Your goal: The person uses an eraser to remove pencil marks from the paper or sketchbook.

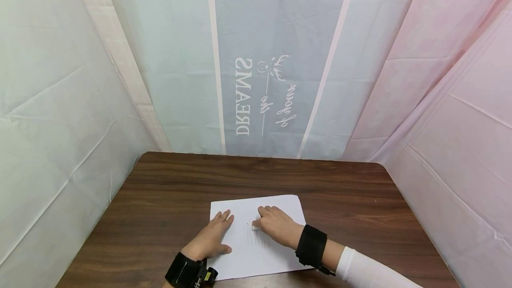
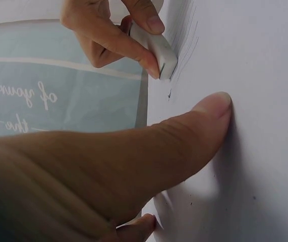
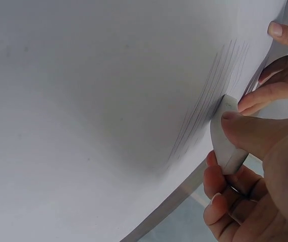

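Head view: left hand (image 1: 208, 240), spread on left side of white paper sheet (image 1: 242, 262), should brace it while right hand (image 1: 281, 227), pinching white block-shaped eraser (image 3: 226, 140), strokes lightly.

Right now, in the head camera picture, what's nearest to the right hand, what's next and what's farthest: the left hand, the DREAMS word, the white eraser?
1. White eraser: nearest, pinched in the right hand.
2. Left hand: next, to its left, on the paper.
3. DREAMS word: farthest, on the cloth beyond the table.
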Demonstrator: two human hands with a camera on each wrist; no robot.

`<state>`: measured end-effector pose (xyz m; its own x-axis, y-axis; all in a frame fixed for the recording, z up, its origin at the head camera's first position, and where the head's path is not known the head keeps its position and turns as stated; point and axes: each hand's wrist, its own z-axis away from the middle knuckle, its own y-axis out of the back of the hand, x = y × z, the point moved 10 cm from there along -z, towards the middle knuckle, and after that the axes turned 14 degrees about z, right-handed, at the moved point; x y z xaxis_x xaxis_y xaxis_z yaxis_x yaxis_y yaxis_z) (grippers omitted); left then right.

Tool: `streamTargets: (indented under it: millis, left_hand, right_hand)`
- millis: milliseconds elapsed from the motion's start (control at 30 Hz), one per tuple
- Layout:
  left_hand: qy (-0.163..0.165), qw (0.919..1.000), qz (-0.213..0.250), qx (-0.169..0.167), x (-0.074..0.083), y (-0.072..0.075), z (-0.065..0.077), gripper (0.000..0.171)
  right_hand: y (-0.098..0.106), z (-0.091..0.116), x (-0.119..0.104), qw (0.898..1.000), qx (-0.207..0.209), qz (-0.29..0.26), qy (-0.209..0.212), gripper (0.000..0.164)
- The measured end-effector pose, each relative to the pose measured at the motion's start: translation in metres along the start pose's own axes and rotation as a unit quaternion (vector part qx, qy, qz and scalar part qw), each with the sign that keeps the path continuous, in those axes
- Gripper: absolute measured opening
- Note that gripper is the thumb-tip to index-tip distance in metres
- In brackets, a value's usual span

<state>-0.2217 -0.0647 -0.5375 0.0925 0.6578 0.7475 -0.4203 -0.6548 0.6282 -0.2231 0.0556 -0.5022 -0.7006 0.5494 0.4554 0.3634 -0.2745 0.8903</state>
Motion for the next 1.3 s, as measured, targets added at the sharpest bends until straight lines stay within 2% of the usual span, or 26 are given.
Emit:
streamTargets:
  millis: [300,867,1300]
  left_hand:
    - [0.006,1.0,0.0,-0.003,0.0007,0.0012,0.0006,0.086]
    - [-0.004,1.0,-0.005,-0.005,-0.0003,0.0007,0.0023,0.087]
    - [-0.005,1.0,-0.004,-0.006,0.0003,0.0001,0.0022,0.086]
  right_hand:
    - [-0.0019,0.0016,0.0015,1.0,-0.004,0.0,-0.005,0.02]
    - [-0.0021,0.0042,0.0049,1.0,-0.022,-0.016,-0.011,0.021]
    - [-0.003,0.0061,0.0072,1.0,-0.02,-0.019,-0.013,0.022]
